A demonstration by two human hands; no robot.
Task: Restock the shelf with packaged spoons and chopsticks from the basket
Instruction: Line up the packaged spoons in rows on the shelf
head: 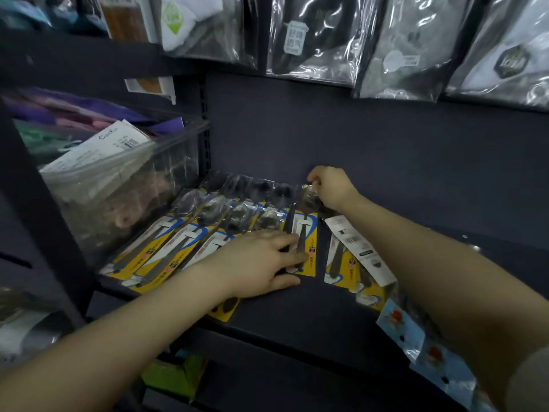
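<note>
On the dark shelf (pixel 297 310) a row of packaged spoons (pixel 190 233) on yellow cards lies side by side, overlapping, running from the clear plastic bin (pixel 124 185) at the left toward the middle. The right hand (pixel 331 188) pinches the far top edge of the rightmost spoon pack (pixel 306 233), fingers curled on its clear wrap. The left hand (pixel 258 260) lies flat with fingers extended, pressing on the near end of that pack and its neighbour. To the right, well apart from the row, a few more packs (pixel 353 254) lie skewed, one turned to its white back, partly under the right forearm. The basket is not in view.

The risk I see is at the row's edge: pulling the pinched wrap while the left hand presses could drag the overlapped neighbours out of line. The right forearm, sweeping back, could also knock the loose skewed packs off the near lip of the shelf.
</note>
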